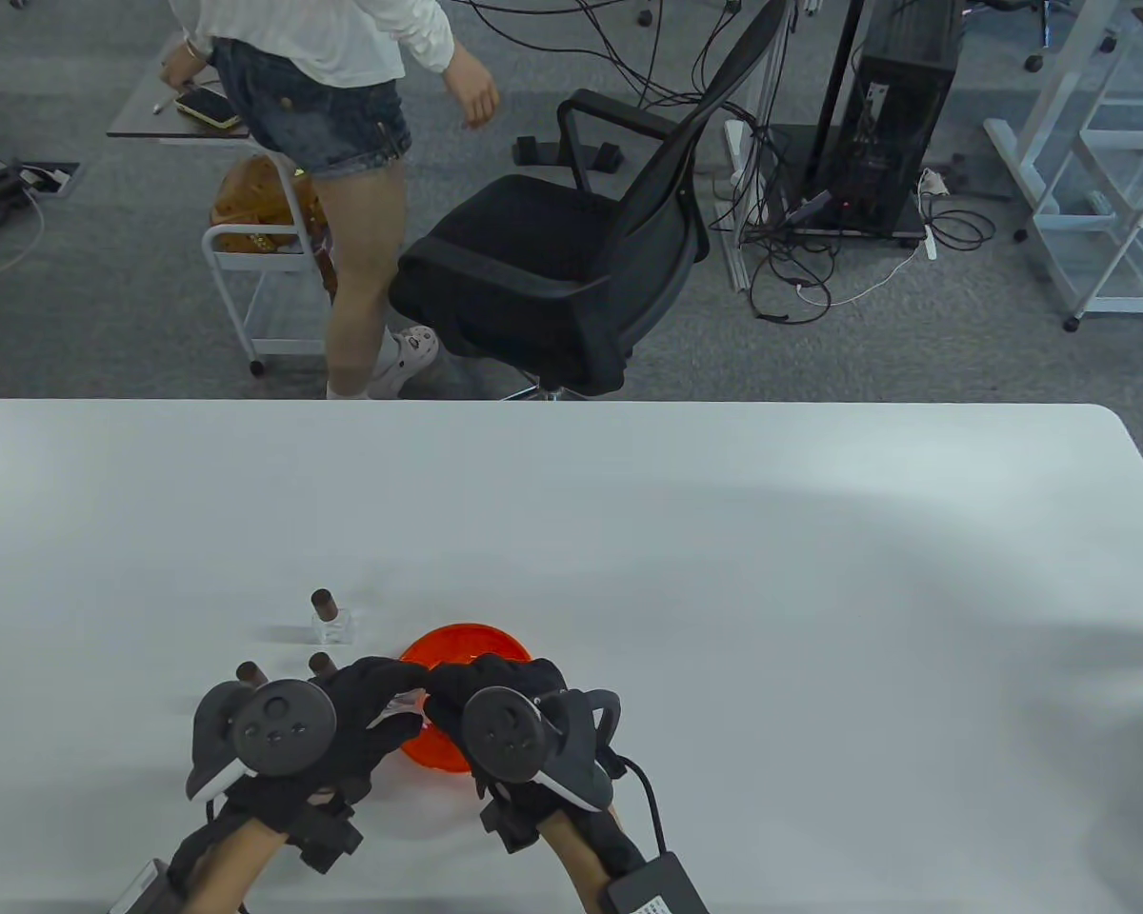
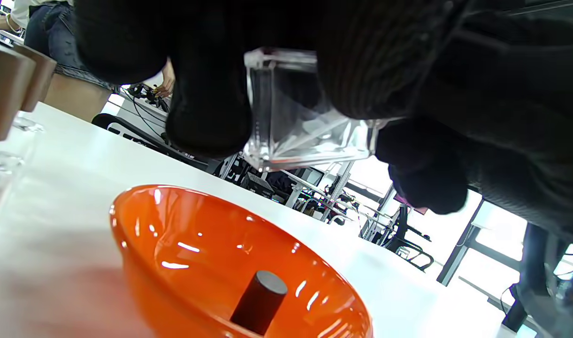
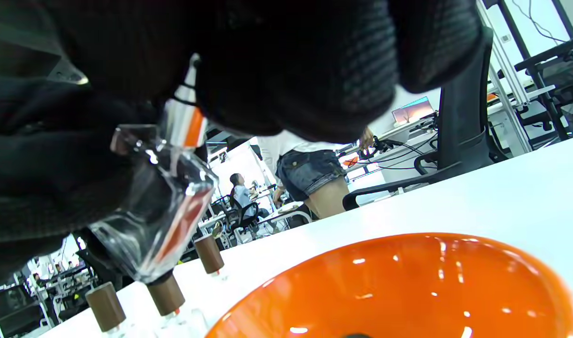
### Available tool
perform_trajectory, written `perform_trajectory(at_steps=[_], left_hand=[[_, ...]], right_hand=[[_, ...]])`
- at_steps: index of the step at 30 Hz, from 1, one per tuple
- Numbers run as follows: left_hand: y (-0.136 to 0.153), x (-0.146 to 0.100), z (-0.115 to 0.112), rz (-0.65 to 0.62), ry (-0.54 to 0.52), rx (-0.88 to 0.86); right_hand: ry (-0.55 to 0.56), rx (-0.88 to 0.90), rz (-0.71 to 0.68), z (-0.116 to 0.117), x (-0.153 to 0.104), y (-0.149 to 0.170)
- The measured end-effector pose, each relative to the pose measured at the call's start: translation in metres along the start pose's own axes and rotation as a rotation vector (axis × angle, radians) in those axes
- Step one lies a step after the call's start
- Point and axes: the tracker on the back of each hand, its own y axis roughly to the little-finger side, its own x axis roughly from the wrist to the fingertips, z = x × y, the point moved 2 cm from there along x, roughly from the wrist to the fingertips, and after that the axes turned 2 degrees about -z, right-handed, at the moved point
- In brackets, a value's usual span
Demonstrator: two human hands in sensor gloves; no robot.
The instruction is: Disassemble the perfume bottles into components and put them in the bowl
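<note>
- Two gloved hands of mine meet above the near rim of the bowl [image 1: 457, 645], both on one glass bottle [image 2: 305, 112].
- Left hand [image 1: 362, 709]: black knit glove, fingers curled round the bottle's square clear body; in the left wrist view the fingertips [image 2: 206, 117] press its flat walls and its thick base faces the camera.
- Right hand [image 1: 481, 690]: same ribbed knit, fingers curled at the bottle's neck end; the exact pinch point is hidden by the glove, so I cannot tell what part it grips.
- Bottle: transparent, hard-edged and rectangular, held tilted in the air over the bowl, not touching it.
- Bowl: glossy orange, round, smooth with bright highlights, standing on the matte white table [image 1: 724, 533].
- One dark cylindrical cap [image 2: 259, 302] with a flat top lies inside the bowl, leaning against its inner slope.
- Three further bottles stand to the left of the bowl, each clear glass with a brown cylindrical cap; the farthest [image 1: 331, 619] stands clear, the two nearer [image 1: 321, 664] [image 1: 250, 674] are mostly hidden behind my left hand.
- Beyond the table: a black mesh-backed office chair [image 1: 571, 257] and a person [image 1: 343, 143] in denim shorts standing on grey carpet.
</note>
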Motion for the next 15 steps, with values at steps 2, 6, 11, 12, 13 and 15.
perform_trajectory(at_steps=[2, 6, 11, 12, 13, 15], left_hand=[[0.0013, 0.0002, 0.0008, 0.006, -0.011, -0.001], [0.0023, -0.0001, 0.0000, 0.009, 0.008, -0.006], [0.0003, 0.0007, 0.0000, 0.009, -0.008, 0.008], [0.0013, 0.0003, 0.0006, 0.009, -0.008, -0.008], [0.0017, -0.0002, 0.0010, 0.012, -0.008, -0.016], [0.0011, 0.0000, 0.0006, 0.008, 0.005, -0.006]], right_hand=[[-0.006, 0.029, 0.010, 0.0004, 0.0001, 0.0005], [0.030, 0.002, 0.007, -0.0008, 0.0001, -0.0002], [0.002, 0.020, 0.011, 0.0002, -0.0003, 0.0003], [0.004, 0.030, 0.016, 0.0001, 0.0000, 0.0004], [0.010, 0.030, 0.018, -0.0002, -0.0001, 0.0005], [0.026, 0.025, 0.017, -0.0008, 0.0002, 0.0006]])
